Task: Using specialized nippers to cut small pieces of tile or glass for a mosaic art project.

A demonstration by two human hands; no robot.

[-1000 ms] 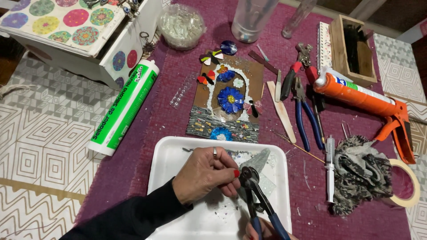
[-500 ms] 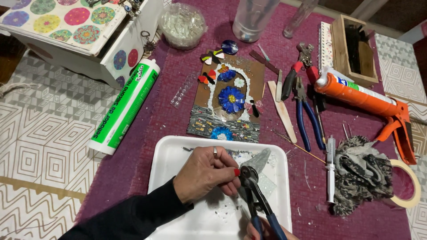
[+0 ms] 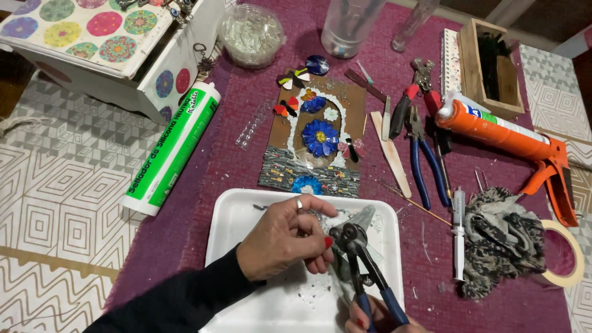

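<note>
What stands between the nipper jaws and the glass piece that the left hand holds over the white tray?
Nothing visible does. The left hand pinches the glass piece over the white tray, and the blue-handled nippers in the right hand already meet its edge.

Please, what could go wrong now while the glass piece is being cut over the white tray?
1. The left hand pinches the glass piece right beside the nippers; its fingertips could be cut or pinched.
2. Chips may fly past the white tray onto the purple cloth.
</note>
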